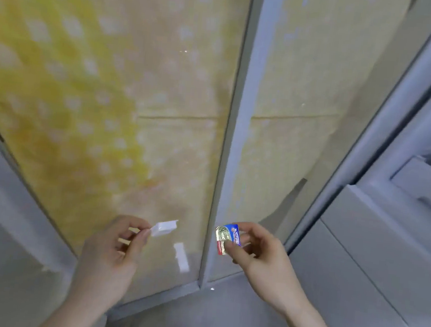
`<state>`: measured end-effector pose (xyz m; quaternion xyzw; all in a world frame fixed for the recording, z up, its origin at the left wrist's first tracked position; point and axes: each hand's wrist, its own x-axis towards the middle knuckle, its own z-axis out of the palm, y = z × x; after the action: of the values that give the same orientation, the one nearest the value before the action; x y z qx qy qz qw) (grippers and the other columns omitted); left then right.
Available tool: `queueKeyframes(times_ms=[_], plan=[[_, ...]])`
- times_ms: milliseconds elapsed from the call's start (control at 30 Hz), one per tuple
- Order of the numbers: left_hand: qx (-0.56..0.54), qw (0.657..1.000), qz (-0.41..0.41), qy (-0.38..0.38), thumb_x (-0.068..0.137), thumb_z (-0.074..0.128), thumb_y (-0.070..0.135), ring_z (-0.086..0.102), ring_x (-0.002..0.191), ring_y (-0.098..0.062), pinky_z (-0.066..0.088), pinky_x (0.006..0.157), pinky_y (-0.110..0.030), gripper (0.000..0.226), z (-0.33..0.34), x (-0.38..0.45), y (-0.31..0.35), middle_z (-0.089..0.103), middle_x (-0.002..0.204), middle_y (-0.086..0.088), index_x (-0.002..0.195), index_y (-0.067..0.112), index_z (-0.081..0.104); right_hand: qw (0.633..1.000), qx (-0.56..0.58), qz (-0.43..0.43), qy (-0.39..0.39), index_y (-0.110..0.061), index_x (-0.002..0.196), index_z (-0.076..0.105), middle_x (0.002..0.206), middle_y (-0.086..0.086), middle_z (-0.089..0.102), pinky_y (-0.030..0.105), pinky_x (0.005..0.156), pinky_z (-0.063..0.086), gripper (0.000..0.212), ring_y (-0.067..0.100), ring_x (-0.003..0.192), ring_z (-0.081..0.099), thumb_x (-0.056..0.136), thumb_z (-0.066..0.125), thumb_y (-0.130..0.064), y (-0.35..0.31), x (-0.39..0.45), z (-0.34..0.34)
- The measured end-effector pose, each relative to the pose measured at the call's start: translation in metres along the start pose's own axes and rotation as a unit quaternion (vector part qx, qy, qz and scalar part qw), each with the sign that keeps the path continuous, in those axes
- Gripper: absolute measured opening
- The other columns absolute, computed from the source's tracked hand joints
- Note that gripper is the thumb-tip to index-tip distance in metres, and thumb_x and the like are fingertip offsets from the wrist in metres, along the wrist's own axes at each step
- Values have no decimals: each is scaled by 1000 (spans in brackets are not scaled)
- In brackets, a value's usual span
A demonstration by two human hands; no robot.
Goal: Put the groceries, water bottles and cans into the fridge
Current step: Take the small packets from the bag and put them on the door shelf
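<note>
Your right hand [258, 250] pinches the small packet [228, 238] at its fingertips; your left hand [121, 244] pinches a white piece [164, 228] (blurred).

I seem to be standing in a home kitchen, close up against a two-door fridge [233, 138] whose glossy fronts carry a yellow and cream dotted pattern. To my right an open door [374, 260] shows pale moulded plastic racks [425, 185] inside. The picture is blurred, so finer detail escapes me.
</note>
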<state>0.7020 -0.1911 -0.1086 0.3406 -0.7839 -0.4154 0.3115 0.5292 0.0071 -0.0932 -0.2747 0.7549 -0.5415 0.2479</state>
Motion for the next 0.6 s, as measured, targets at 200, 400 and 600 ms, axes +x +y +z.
queueKeyframes(times_ms=[200, 400, 600], plan=[[-43, 989, 93, -104, 90, 71, 11, 70, 71, -9, 49, 58, -16, 33, 126, 33, 80, 72, 80, 12, 85, 43, 66, 991, 22, 6, 131, -34, 103, 73, 90, -6, 75, 32, 72, 46, 15, 14, 72, 57, 92, 74, -25, 23, -1, -126], [-96, 968, 132, -189, 91, 70, 6, 71, 71, -14, 50, 60, -18, 32, 237, 48, 135, 73, 77, 3, 84, 37, 67, 975, 14, 18, 221, -42, 100, 71, 87, -4, 74, 38, 73, 50, 18, 27, 79, 63, 92, 74, -26, 46, -12, -217], [-119, 934, 170, -291, 89, 71, 5, 71, 70, -17, 49, 59, -17, 34, 332, 64, 184, 72, 75, 1, 81, 37, 67, 938, 18, 51, 342, -34, 102, 72, 86, -6, 73, 24, 68, 45, 14, 19, 74, 60, 91, 76, -27, 70, -29, -286]])
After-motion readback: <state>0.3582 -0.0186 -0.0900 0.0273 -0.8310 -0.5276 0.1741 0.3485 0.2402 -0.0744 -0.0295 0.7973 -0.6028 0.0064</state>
